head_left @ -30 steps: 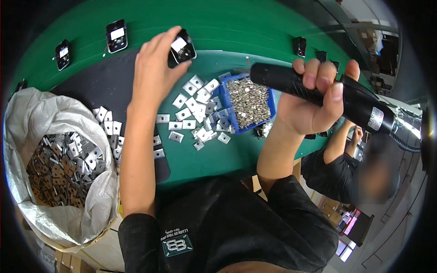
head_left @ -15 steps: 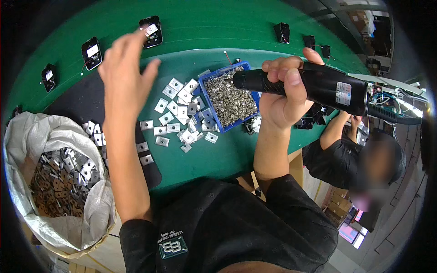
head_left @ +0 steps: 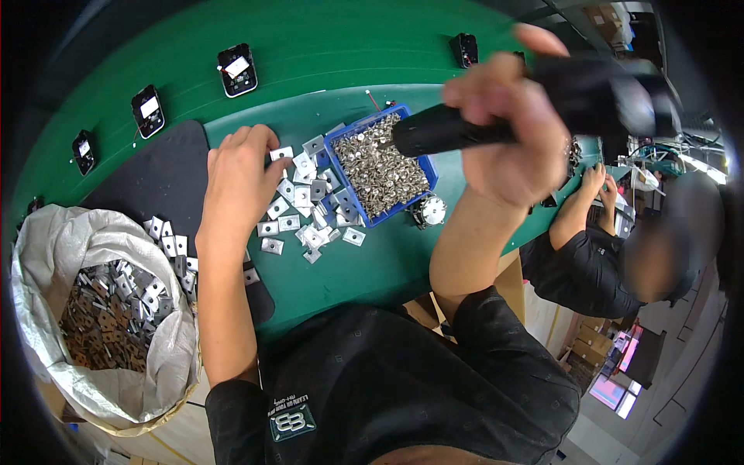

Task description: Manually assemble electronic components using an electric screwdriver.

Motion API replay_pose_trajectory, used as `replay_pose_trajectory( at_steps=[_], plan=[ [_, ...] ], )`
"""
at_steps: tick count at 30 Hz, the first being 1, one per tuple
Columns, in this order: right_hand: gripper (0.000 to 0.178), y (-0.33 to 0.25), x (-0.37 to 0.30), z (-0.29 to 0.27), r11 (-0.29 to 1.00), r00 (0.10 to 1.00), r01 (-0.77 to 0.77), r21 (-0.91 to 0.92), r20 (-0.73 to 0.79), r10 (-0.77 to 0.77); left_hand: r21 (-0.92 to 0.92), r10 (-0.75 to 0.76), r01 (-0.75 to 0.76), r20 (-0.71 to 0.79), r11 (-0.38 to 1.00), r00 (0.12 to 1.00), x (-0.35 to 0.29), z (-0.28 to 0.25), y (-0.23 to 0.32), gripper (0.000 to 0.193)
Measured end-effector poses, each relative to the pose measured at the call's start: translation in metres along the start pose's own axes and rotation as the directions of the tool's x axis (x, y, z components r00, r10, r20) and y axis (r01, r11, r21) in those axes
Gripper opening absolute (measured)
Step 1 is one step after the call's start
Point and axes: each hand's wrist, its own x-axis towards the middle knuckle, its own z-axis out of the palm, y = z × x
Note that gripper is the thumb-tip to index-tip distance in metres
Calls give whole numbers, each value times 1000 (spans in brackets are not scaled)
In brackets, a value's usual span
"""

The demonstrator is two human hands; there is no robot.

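Note:
My left hand [head_left: 242,178] is over the loose pile of silver metal plates [head_left: 302,195], its thumb and fingers closed on the edge of one small square plate [head_left: 280,153] with a hole in it. My right hand [head_left: 515,136], blurred by motion, grips a black power screwdriver [head_left: 457,130]. The driver's tip is over the near-full blue box [head_left: 373,219] of small silver screws [head_left: 380,167]. Whether a screw sits on the tip cannot be made out.
Black housings [head_left: 237,70] with white labels lie along the green belt [head_left: 341,46] beyond the table. An open white sack [head_left: 46,256] of metal plates stands at left, next to a black mat [head_left: 170,167]. Another person [head_left: 589,256] works at right.
My left hand has come back from the housing on the belt to the plate pile and closed on a plate. The screwdriver's rear end has swung up and right. The housings appear slightly further left.

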Motion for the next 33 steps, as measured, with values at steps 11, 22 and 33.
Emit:
replay_pose_trajectory(
  at_steps=[11, 22, 33],
  plan=[
    [42, -5, 4, 18, 946, 917, -307, 107, -233, 324, -147, -172, 154, -117, 977, 978, 7, -4, 5, 17],
    [29, 5, -2, 8, 964, 963, -254, 83, -66, 260, -661, 175, -141, -15, 737, 984, 115, 29, 32, 13],
    [38, -26, -19, 5, 975, 974, -219, 24, 70, 217, -194, 395, -379, 51, 905, 917, 220, 94, 149, 21]
  ],
)
